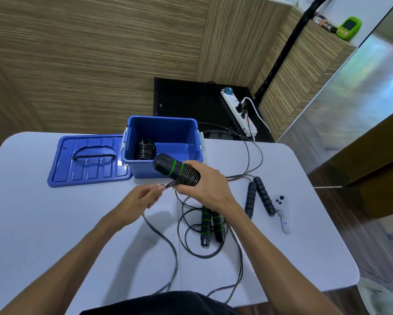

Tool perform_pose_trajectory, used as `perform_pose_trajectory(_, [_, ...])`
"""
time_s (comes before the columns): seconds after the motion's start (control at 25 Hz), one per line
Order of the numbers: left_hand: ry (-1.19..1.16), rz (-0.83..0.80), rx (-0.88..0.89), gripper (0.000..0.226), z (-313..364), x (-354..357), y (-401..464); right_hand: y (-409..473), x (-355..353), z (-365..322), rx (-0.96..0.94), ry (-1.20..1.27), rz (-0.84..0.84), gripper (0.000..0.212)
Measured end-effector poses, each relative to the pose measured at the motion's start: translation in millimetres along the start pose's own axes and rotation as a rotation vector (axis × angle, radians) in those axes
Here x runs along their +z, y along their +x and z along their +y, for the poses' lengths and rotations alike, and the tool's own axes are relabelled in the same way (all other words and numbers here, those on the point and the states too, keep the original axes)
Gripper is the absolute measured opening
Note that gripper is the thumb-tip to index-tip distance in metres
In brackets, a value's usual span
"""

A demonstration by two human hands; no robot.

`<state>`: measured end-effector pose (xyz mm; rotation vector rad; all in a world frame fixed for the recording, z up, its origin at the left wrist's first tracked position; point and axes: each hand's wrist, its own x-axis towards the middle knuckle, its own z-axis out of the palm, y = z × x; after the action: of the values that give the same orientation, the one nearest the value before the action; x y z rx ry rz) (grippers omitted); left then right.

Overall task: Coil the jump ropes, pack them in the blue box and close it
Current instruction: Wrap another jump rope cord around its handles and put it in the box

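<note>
My right hand [204,185] grips the black, green-ringed handles of a jump rope [175,170] with cord wound around them, just in front of the blue box [163,130]. My left hand [143,196] pinches the loose cord [166,244] of that rope, which trails down toward me. The box stands open with one coiled black rope [145,148] inside. Its blue lid [88,160] lies flat to the left. On the table lie a second green-ringed pair of handles [211,226] with loose cord, and an all-black pair [259,196].
A white controller [283,212] lies right of the black handles. A cord [252,153] runs off the table's far edge [247,143]. Beyond it sit a black stand and a white power strip [238,112]. Wood panel walls stand behind.
</note>
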<state>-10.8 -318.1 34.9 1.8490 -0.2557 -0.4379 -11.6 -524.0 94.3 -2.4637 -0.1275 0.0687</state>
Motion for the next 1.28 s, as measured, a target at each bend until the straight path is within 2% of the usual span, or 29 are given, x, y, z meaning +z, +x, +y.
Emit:
perform_pose_trajectory(0.2, [-0.086, -0.082, -0.084, 0.040, 5, -22, 8, -11, -8, -11, -0.118, 0.079, -0.102, 0.048])
perform_pose_trajectory(0.28, [-0.143, -0.151, -0.097, 0.027, 7, -31, 11, -14, -10, -14, -0.169, 0.082, -0.119, 0.049])
perform_pose_trajectory(0.32, [-0.119, -0.170, -0.089, 0.020, 9, -36, 12, -16, -9, -16, -0.199, 0.087, -0.125, 0.049])
perform_pose_trajectory(0.4, [-0.017, -0.233, -0.072, 0.020, 18, -43, 16, -20, -5, -21, -0.291, 0.058, -0.131, 0.052])
perform_pose_trajectory(0.48, [0.169, -0.319, -0.059, 0.037, 32, -47, 25, -24, 5, -20, -0.426, -0.050, -0.132, 0.056])
perform_pose_trajectory(0.56, [0.528, -0.330, -0.007, 0.051, 48, -49, 36, -27, 15, -15, -0.500, -0.235, -0.129, 0.056])
perform_pose_trajectory(0.68, [1.065, -0.217, 0.047, 0.055, 74, -41, 38, -26, 27, -7, -0.467, -0.445, -0.083, 0.056])
perform_pose_trajectory(0.76, [1.177, -0.108, 0.055, 0.051, 90, -32, 34, -23, 37, -7, -0.447, -0.575, -0.025, 0.063])
perform_pose_trajectory(0.92, [1.177, 0.082, 0.016, 0.039, 95, -4, 27, -11, 43, -12, -0.303, -0.665, 0.041, 0.074])
perform_pose_trajectory(1.0, [1.129, 0.111, 0.011, 0.029, 88, 6, 23, -8, 40, -12, -0.254, -0.646, 0.033, 0.065])
perform_pose_trajectory(1.12, [0.919, 0.158, -0.045, 0.035, 84, -1, 27, -9, 37, -14, -0.283, -0.630, 0.029, 0.051])
perform_pose_trajectory(1.28, [0.825, 0.270, -0.108, 0.032, 88, 15, 16, 0, 33, -18, -0.166, -0.603, 0.020, 0.051])
